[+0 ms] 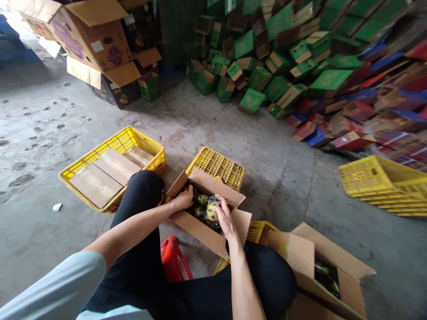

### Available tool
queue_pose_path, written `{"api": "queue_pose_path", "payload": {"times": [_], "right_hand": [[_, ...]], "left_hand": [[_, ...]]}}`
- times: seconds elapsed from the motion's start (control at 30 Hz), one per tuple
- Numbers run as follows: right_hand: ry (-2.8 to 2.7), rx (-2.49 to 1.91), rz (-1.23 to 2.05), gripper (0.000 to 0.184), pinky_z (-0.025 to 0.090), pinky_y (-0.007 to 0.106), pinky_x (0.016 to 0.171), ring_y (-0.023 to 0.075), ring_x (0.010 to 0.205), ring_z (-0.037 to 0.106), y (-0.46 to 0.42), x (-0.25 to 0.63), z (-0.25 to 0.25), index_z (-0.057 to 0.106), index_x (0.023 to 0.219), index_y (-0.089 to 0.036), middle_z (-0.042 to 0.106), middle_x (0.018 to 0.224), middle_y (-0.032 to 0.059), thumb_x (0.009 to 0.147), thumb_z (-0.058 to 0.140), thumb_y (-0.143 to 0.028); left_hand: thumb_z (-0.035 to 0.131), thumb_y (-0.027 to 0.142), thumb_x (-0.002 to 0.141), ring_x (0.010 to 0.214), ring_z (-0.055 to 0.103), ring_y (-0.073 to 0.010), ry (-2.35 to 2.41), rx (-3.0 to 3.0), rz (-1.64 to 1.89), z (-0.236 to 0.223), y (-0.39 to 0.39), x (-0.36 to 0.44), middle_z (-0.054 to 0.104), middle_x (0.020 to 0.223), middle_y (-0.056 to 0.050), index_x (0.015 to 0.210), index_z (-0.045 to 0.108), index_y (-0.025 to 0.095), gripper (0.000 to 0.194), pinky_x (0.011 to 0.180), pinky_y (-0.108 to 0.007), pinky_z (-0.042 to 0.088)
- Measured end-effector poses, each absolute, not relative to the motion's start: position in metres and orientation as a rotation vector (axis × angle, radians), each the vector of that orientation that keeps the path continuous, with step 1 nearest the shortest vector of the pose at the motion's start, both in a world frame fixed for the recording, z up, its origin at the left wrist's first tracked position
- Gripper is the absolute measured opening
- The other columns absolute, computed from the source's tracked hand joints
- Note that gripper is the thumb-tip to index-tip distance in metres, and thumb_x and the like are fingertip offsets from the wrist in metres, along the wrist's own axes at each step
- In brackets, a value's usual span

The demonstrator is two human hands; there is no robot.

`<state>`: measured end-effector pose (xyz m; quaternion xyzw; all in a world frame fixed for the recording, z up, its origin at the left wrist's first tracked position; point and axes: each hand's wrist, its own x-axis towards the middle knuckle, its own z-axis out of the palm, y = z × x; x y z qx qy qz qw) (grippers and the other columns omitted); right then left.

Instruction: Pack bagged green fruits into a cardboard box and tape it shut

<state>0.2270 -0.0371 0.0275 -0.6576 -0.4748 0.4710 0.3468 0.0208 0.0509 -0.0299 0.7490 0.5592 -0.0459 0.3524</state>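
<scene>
An open cardboard box [200, 229] sits between my knees, holding several dark and yellow-green items in clear plastic wrap. My right hand [226, 218] is closed on a plastic-wrapped yellow item with dark spots [211, 210], at the right part of the box. Its exact kind is unclear. My left hand [184, 198] reaches over the box's left end with fingers curled inward; whatever they grip is hidden. Beneath and behind the box is an upturned yellow plastic crate [216, 165].
At left, a yellow crate [111, 142] holds closed cardboard boxes [113, 166]. Another open box [302, 253] with dark wrapped items stands by my right knee. A red stool [171, 260] is below me. Yellow crates [363, 178] lie right; green cartons [251, 101] pile up behind.
</scene>
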Motion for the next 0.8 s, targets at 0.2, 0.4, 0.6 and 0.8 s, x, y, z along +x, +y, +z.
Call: {"api": "queue_pose_path", "payload": {"times": [0.2, 0.4, 0.6, 0.8], "right_hand": [[-1.309, -1.755, 1.155, 0.055, 0.049, 0.046, 0.117, 0.0275, 0.131, 0.066, -0.036, 0.228, 0.021, 0.065, 0.137, -0.027, 0.070, 0.143, 0.0081, 0.083, 0.059, -0.036], [-1.253, -1.753, 1.197, 0.050, 0.050, 0.049, 0.116, 0.0292, 0.125, 0.071, -0.032, 0.228, 0.012, 0.071, 0.126, -0.025, 0.078, 0.129, 0.0074, 0.077, 0.065, -0.032], [-1.185, -1.773, 1.156, 0.053, 0.052, 0.049, 0.114, 0.0300, 0.128, 0.069, -0.031, 0.230, 0.006, 0.070, 0.131, -0.025, 0.075, 0.137, 0.0087, 0.079, 0.066, -0.036], [-1.158, -1.760, 1.169, 0.056, 0.054, 0.048, 0.111, 0.0304, 0.128, 0.069, -0.029, 0.229, 0.001, 0.070, 0.133, -0.023, 0.076, 0.135, 0.0104, 0.079, 0.068, -0.038]], "left_hand": [[0.080, 0.036, 0.084, 0.127, 0.068, -0.0343, 1.438, 1.931, -0.129, -0.018, 0.058, 0.018, 0.066, 0.139, -0.027, 0.156, 0.030, 0.007, 0.092, 0.099, -0.035, 0.054], [0.079, 0.033, 0.081, 0.116, 0.073, -0.0304, 1.250, 2.013, -0.156, 0.005, 0.061, 0.011, 0.078, 0.118, -0.011, 0.143, 0.056, 0.017, 0.068, 0.094, -0.031, 0.055], [0.063, 0.047, 0.098, 0.111, 0.075, -0.0322, 1.271, 2.035, -0.181, 0.008, 0.064, 0.010, 0.077, 0.118, -0.017, 0.137, 0.059, 0.012, 0.052, 0.094, -0.036, 0.056], [0.084, 0.037, 0.082, 0.127, 0.067, -0.0394, 1.384, 2.066, -0.140, -0.005, 0.056, 0.016, 0.062, 0.141, -0.029, 0.161, 0.022, 0.007, 0.105, 0.103, -0.039, 0.052]]}}
